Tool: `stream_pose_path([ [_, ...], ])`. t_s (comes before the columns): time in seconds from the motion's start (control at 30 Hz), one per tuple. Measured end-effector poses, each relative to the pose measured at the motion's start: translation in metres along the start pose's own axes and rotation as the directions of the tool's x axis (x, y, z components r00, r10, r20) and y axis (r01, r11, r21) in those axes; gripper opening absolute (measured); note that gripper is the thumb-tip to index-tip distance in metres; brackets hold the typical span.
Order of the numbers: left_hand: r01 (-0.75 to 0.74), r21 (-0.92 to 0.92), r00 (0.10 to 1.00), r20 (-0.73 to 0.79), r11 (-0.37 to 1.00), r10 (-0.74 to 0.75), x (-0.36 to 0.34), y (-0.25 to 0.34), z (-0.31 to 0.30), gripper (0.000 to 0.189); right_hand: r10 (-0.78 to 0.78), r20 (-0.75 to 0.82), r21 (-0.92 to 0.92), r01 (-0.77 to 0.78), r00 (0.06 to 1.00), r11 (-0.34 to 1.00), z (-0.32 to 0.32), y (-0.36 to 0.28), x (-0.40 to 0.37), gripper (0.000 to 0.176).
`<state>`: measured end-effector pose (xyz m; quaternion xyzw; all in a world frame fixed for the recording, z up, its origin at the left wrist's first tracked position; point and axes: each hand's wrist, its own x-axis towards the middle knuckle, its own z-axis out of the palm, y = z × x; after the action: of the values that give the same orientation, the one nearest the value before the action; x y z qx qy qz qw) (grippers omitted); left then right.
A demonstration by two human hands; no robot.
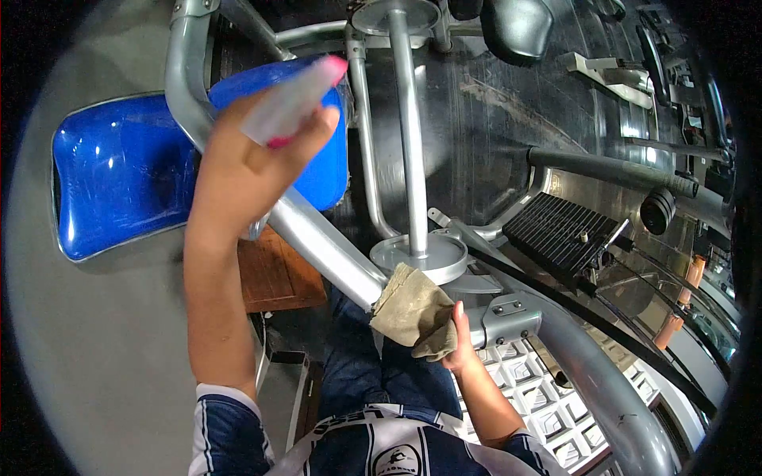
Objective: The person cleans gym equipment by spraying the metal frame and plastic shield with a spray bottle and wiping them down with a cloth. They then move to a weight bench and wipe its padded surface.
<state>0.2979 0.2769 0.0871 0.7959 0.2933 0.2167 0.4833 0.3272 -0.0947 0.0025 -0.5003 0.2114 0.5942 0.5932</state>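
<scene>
My left hand point(238, 170) is raised over the blue seat pads and closed around a whitish translucent bottle point(292, 103) with pink ends, blurred by motion. In my right hand point(462, 343) is a folded olive-brown cloth point(414, 311), draped over a silver metal tube point(321, 246) of the gym machine. The fingers under the cloth are partly hidden. Behind my left hand and forearm are a shiny blue pad point(119, 170) and a second blue pad point(329, 163).
A vertical silver post point(409, 135) rises from a round metal disc point(389, 252) just beyond the cloth. Thick grey tubing point(599, 381) curves on the right, near a ribbed black footplate point(559, 234). A wooden block point(278, 274) sits below the tube; a black pad point(517, 30) is at the top.
</scene>
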Motion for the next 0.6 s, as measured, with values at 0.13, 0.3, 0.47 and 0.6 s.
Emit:
stream_pose_path([
  [0.13,-0.038,0.423,0.980,0.192,0.905,-0.049,-0.023,-0.015,0.006,0.024,-0.104,0.107,-0.033,0.108,0.989,0.994,0.002,0.005,0.002,0.092],
  [0.3,0.040,0.565,0.937,0.264,0.824,-0.227,-0.060,-0.014,0.004,0.026,-0.153,0.127,-0.027,0.158,0.980,0.987,0.010,0.002,0.002,0.090],
  [0.47,-0.059,0.522,0.918,0.363,0.851,-0.159,-0.092,-0.015,0.003,0.027,-0.147,0.095,-0.039,0.151,0.985,0.988,0.009,0.004,0.000,0.090],
  [0.6,-0.034,0.543,0.860,0.443,0.839,-0.251,-0.109,0.000,0.008,0.026,-0.207,0.096,-0.065,0.213,0.974,0.975,0.007,0.010,0.002,0.085],
])
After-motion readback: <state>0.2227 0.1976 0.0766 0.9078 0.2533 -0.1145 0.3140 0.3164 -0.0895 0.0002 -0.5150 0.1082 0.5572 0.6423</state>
